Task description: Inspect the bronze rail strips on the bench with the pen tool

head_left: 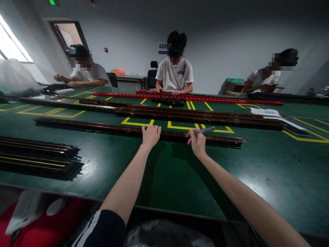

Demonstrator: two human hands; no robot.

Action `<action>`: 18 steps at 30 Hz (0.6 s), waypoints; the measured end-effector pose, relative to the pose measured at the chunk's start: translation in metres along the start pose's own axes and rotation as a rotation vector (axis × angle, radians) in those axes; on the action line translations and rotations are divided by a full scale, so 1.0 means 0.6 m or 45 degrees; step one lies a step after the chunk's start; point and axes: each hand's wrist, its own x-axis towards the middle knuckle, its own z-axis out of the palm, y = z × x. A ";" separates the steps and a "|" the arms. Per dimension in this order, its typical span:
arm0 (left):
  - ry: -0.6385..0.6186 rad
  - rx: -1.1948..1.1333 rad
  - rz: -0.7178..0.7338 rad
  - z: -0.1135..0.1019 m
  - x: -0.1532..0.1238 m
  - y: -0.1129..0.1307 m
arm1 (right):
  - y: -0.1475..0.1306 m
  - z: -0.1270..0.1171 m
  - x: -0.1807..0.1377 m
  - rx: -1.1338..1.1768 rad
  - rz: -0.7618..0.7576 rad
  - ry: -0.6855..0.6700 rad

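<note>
A long, thin dark strip (115, 129) with copper-coloured lines lies across the green table in front of me. My left hand (151, 136) is closed over its middle, fingertips curled past the far edge. In my right hand (197, 142) is a slim pen-like tool (205, 130) with a clear barrel, pinched between thumb and fingers. Its thin end points left, down at the strip. Whether that tip touches the strip, I cannot tell.
Beyond my strip lies a bundle of similar strips (200, 116), with red slotted rails (218, 99) behind it. More dark strips (38, 157) are stacked at left. A white paper (264, 112) lies at right. Several people sit across the table (282, 171), which bears yellow tape marks.
</note>
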 end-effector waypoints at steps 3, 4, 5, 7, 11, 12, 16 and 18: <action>0.008 0.007 -0.005 0.002 -0.001 0.001 | 0.001 0.000 0.000 0.007 -0.015 -0.024; 0.010 0.008 -0.004 0.003 -0.001 0.000 | 0.002 0.000 0.000 0.008 -0.020 -0.026; 0.012 0.009 -0.002 0.003 -0.001 0.000 | 0.002 0.000 -0.001 0.010 -0.023 -0.030; 0.015 0.007 0.007 0.004 -0.002 -0.001 | 0.002 0.000 -0.001 0.020 -0.023 -0.037; 0.016 0.012 0.021 0.004 -0.004 0.000 | -0.001 0.000 -0.002 0.012 -0.015 -0.045; 0.020 0.018 0.021 0.004 -0.005 0.000 | -0.001 0.000 -0.002 0.007 -0.013 -0.045; 0.042 0.036 0.026 0.006 -0.005 0.001 | 0.002 0.001 0.000 0.006 0.008 -0.062; 0.063 0.046 0.042 0.008 -0.005 0.002 | 0.004 0.001 0.001 0.009 0.018 -0.057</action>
